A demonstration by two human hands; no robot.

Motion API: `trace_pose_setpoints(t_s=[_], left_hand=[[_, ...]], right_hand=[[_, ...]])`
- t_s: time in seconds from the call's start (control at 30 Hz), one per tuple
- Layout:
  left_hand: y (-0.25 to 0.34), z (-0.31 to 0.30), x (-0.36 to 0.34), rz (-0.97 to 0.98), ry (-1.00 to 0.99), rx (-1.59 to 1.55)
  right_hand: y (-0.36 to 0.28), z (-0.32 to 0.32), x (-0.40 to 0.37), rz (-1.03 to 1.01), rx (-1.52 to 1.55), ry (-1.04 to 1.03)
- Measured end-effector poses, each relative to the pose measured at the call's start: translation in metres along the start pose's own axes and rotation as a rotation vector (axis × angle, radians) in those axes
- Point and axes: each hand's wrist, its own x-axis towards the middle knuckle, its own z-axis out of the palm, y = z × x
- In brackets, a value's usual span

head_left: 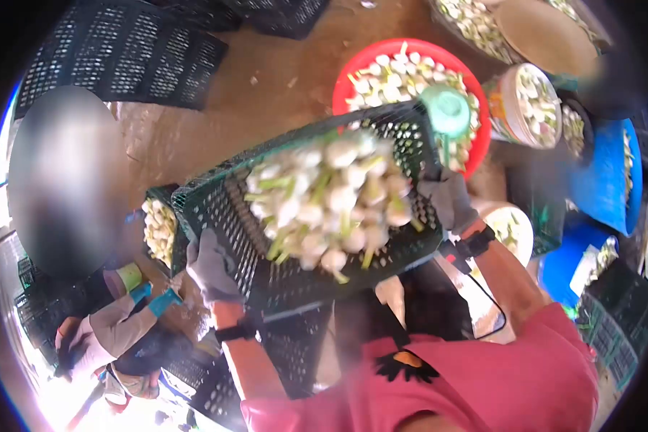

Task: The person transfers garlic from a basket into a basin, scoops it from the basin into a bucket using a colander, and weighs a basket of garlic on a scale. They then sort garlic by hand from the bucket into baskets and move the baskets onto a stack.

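Note:
A dark green plastic crate (302,289) is held tilted in front of me, its near left corner lower in view. Inside lies a heap of white bulbs with short green stems (331,198), slightly blurred. My left hand (213,268), in a grey glove, grips the crate's left end. At the opposite end my right hand (448,201), gloved the same way, is closed on the rim. The fingers of both hands are partly hidden by the crate wall.
Beyond the crate stands a red tub (340,90) of bulbs with a green scoop (446,111). A white bucket (507,108), blue tubs (605,180) and black crates (122,54) surround me. At lower left a co-worker in blue gloves (164,302) works beside a smaller crate (183,237).

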Motion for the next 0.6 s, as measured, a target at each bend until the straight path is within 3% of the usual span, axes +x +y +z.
trace_pose_setpoints(t_s=[0.1, 0.13, 0.2, 0.23, 0.27, 0.3, 0.37, 0.4, 0.43, 0.47, 0.5, 0.53, 0.6], left_hand=[[0.009, 0.001, 0.034, 0.057, -0.118, -0.002], [-0.001, -0.012, 0.056, 0.021, -0.114, -0.063], [-0.051, -0.042, 0.09, -0.09, -0.146, -0.157], [-0.066, -0.035, 0.105, -0.186, 0.029, -0.143], [-0.106, -0.052, 0.141, -0.171, -0.003, -0.028], [-0.114, -0.031, 0.158, -0.124, -0.021, -0.206], [-0.132, -0.026, 0.178, -0.165, -0.055, -0.205], [-0.138, -0.036, 0.196, -0.205, -0.089, -0.059], [-0.183, -0.043, 0.233, -0.159, 0.02, -0.117], [-0.187, -0.032, 0.247, -0.195, 0.096, -0.118], [-0.19, -0.03, 0.261, -0.248, 0.018, -0.175], [-0.194, -0.04, 0.264, -0.307, -0.037, -0.228], [-0.211, -0.034, 0.294, -0.309, 0.024, -0.246]], right_hand=[[-0.069, 0.043, 0.024, 0.348, 0.386, -0.188], [-0.078, 0.06, 0.03, 0.257, 0.396, -0.202], [-0.109, 0.101, 0.018, 0.17, -0.2, -0.068], [-0.087, 0.113, 0.035, 0.079, -0.167, -0.082], [-0.065, 0.126, 0.052, -0.012, -0.131, -0.099], [-0.043, 0.138, 0.069, -0.102, -0.095, -0.118], [-0.032, 0.161, 0.108, 0.07, -0.07, -0.255], [-0.027, 0.18, 0.135, 0.173, -0.042, -0.33], [-0.028, 0.198, 0.154, 0.186, -0.063, -0.345], [-0.033, 0.218, 0.157, 0.186, -0.118, -0.285], [-0.037, 0.237, 0.16, 0.189, -0.173, -0.225], [-0.009, 0.242, 0.18, 0.045, -0.253, -0.34], [0.002, 0.28, 0.208, 0.064, -0.235, -0.34]])
